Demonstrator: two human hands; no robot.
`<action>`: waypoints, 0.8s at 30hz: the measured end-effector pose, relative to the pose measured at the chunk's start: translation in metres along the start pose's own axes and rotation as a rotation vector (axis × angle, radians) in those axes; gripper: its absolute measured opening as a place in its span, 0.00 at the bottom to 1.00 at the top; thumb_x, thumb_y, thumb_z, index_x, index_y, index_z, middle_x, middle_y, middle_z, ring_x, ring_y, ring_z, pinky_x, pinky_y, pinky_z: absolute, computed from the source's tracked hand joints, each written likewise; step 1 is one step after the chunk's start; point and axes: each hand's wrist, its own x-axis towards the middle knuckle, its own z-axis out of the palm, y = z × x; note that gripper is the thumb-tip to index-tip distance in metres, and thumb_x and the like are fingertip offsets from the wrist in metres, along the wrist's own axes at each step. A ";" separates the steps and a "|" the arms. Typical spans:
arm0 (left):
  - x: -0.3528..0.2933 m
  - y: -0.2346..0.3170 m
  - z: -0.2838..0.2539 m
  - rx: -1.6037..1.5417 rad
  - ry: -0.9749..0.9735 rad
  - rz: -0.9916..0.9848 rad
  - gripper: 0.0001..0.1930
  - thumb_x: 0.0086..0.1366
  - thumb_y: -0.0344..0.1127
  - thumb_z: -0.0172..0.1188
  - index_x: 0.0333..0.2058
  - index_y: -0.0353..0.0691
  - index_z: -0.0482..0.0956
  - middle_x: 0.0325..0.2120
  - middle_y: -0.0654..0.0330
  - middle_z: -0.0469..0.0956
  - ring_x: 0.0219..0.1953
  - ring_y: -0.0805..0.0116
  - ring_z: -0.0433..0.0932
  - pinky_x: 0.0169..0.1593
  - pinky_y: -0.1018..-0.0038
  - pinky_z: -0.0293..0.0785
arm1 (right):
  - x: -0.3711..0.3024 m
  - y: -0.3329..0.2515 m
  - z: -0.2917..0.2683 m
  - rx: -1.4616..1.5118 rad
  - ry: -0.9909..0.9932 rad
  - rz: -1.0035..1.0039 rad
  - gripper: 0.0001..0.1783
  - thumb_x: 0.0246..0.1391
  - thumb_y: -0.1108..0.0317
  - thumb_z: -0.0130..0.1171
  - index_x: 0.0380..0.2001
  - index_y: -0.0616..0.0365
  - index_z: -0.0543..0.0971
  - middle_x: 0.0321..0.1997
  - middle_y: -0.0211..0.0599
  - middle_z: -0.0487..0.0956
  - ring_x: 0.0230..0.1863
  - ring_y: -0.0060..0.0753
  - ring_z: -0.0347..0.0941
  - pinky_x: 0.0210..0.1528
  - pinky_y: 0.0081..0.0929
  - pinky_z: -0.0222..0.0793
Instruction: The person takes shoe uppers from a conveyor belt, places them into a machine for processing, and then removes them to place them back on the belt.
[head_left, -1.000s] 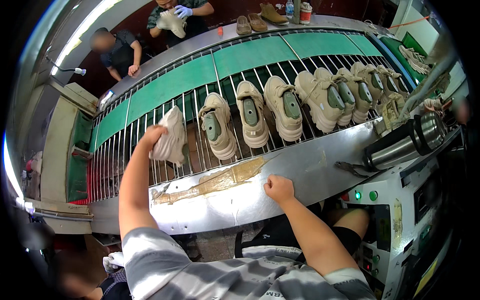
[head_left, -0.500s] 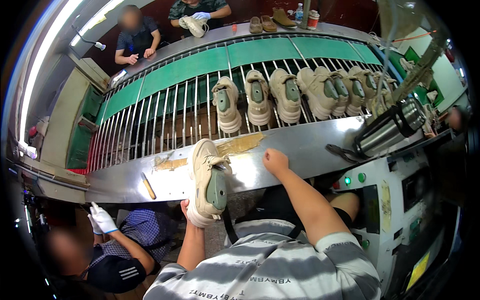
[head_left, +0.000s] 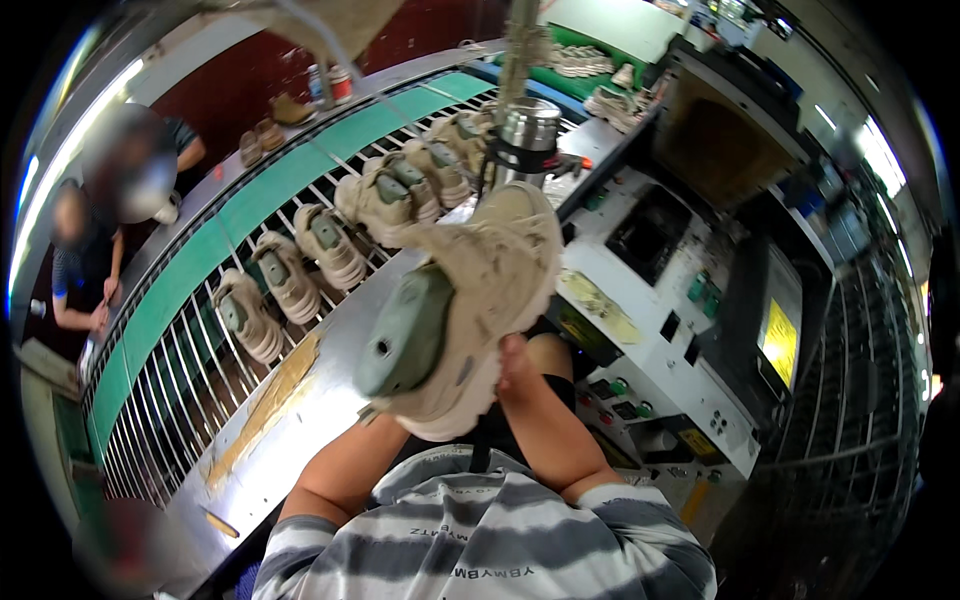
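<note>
A beige sneaker (head_left: 480, 300) with a thick pale sole fills the middle of the view, tilted, toe up and to the right. A green shoe last (head_left: 405, 330) with a round hole sits inside its opening. My right hand (head_left: 512, 368) grips the sole edge on the right side. From the lower left, my left forearm (head_left: 350, 462) reaches behind the heel; the shoe hides that hand, so its fingers do not show.
A rack of metal bars carries several similar sneakers (head_left: 325, 245) beyond a steel ledge (head_left: 300, 425). A steel flask (head_left: 528, 130) stands behind the held shoe's toe. On the right is a white machine (head_left: 640, 270) with buttons. A yellow-handled tool (head_left: 220, 523) lies on the ledge. People work at far left.
My view has swung to the right. The sneaker has come up much closer and tilted toward the right. My right hand, a fist over the ledge before, is now on the sole.
</note>
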 end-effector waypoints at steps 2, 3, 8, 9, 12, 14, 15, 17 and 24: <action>0.029 -0.019 -0.011 0.152 0.030 -0.065 0.25 0.65 0.43 0.54 0.55 0.31 0.69 0.45 0.49 0.76 0.45 0.55 0.78 0.50 0.68 0.76 | -0.016 -0.023 0.029 -0.107 0.205 -0.362 0.41 0.47 0.56 0.60 0.64 0.56 0.60 0.60 0.47 0.70 0.50 0.48 0.75 0.52 0.45 0.73; 0.046 -0.027 -0.015 0.226 0.035 -0.106 0.23 0.65 0.40 0.54 0.54 0.31 0.70 0.44 0.51 0.77 0.44 0.57 0.78 0.49 0.70 0.75 | -0.030 -0.037 0.039 -0.270 0.421 -0.581 0.42 0.46 0.54 0.60 0.64 0.56 0.60 0.61 0.46 0.69 0.55 0.48 0.72 0.58 0.47 0.70; 0.084 -0.037 -0.064 0.833 0.319 -0.262 0.11 0.61 0.37 0.58 0.38 0.37 0.81 0.31 0.61 0.80 0.35 0.73 0.77 0.40 0.76 0.72 | -0.102 -0.134 0.041 -0.591 0.613 -0.782 0.42 0.47 0.52 0.60 0.63 0.58 0.61 0.63 0.46 0.67 0.62 0.48 0.65 0.63 0.46 0.63; 0.082 -0.033 -0.088 0.856 0.442 -0.234 0.12 0.61 0.38 0.58 0.39 0.38 0.80 0.32 0.61 0.81 0.36 0.72 0.77 0.40 0.74 0.72 | -0.117 -0.159 0.039 -0.662 0.757 -0.775 0.41 0.47 0.52 0.59 0.63 0.57 0.61 0.62 0.45 0.68 0.59 0.47 0.66 0.61 0.46 0.64; 0.088 -0.025 -0.158 1.311 0.785 0.037 0.11 0.56 0.40 0.59 0.30 0.38 0.81 0.23 0.55 0.80 0.28 0.64 0.79 0.34 0.68 0.74 | -0.171 -0.270 0.021 -0.860 1.311 -0.834 0.44 0.42 0.57 0.63 0.64 0.55 0.60 0.60 0.45 0.68 0.56 0.45 0.68 0.55 0.44 0.66; 0.078 -0.014 -0.184 1.577 0.988 0.151 0.10 0.55 0.40 0.58 0.26 0.39 0.81 0.21 0.52 0.79 0.26 0.57 0.79 0.34 0.64 0.74 | -0.124 -0.298 0.051 -1.199 1.350 -0.895 0.50 0.39 0.61 0.66 0.66 0.54 0.55 0.62 0.46 0.65 0.56 0.44 0.66 0.55 0.43 0.65; 0.075 -0.014 -0.201 1.686 1.070 0.156 0.10 0.55 0.40 0.57 0.25 0.39 0.81 0.22 0.51 0.79 0.27 0.55 0.78 0.34 0.62 0.74 | -0.117 -0.327 0.051 -1.346 1.459 -0.855 0.51 0.38 0.60 0.66 0.66 0.54 0.54 0.62 0.47 0.64 0.57 0.48 0.66 0.54 0.41 0.67; 0.069 -0.011 -0.223 1.836 1.103 0.182 0.11 0.55 0.41 0.57 0.23 0.40 0.80 0.22 0.51 0.79 0.27 0.51 0.78 0.34 0.60 0.73 | -0.101 -0.374 0.053 -1.603 1.743 -0.682 0.55 0.35 0.59 0.67 0.67 0.55 0.52 0.64 0.49 0.62 0.60 0.52 0.64 0.55 0.40 0.66; 0.070 -0.009 -0.223 1.902 1.094 0.274 0.11 0.52 0.41 0.58 0.17 0.41 0.75 0.17 0.53 0.76 0.22 0.50 0.76 0.27 0.58 0.71 | -0.052 -0.478 0.000 -2.067 2.052 -0.060 0.61 0.28 0.55 0.69 0.66 0.68 0.53 0.67 0.55 0.60 0.66 0.46 0.59 0.62 0.36 0.59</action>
